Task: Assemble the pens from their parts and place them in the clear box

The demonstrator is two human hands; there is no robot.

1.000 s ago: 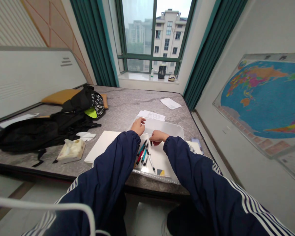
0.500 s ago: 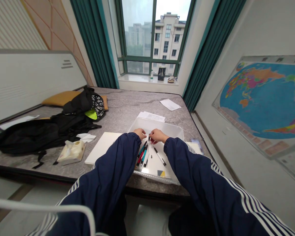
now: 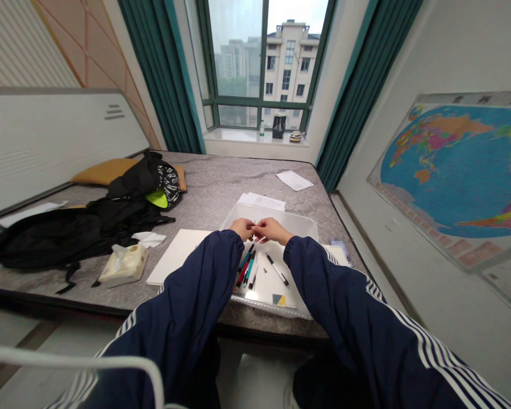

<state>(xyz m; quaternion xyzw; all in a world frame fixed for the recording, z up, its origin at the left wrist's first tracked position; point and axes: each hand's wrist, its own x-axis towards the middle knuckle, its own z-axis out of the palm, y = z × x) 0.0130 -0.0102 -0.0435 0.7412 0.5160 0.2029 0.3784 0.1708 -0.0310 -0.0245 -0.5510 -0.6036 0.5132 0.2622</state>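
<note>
Both hands meet over the far half of a clear plastic bin (image 3: 309,224). My left hand (image 3: 243,229) is closed in a pinch on a small pen part, mostly covered by the fingers. Against it, my right hand (image 3: 271,230) pinches another slim pen part; its exact shape is hidden. Below the hands, several pens (image 3: 247,270) with red, teal and black barrels lie bunched on the white surface inside the bin. A white and black pen (image 3: 276,269) lies apart on the right. Between them rests a tiny dark piece (image 3: 264,271).
Left of the bin lies a white board or pad (image 3: 176,255), then a tissue pack (image 3: 124,264) and a black backpack (image 3: 68,230). Paper sheets (image 3: 262,201) lie behind the bin, another sheet (image 3: 294,180) farther back. A white curved rail (image 3: 89,359) crosses the lower left.
My hands have come together, fingertips now touching where a gap was. The dark pen piece that showed below my right fingers is now hidden. The tiny dark piece has shifted slightly right.
</note>
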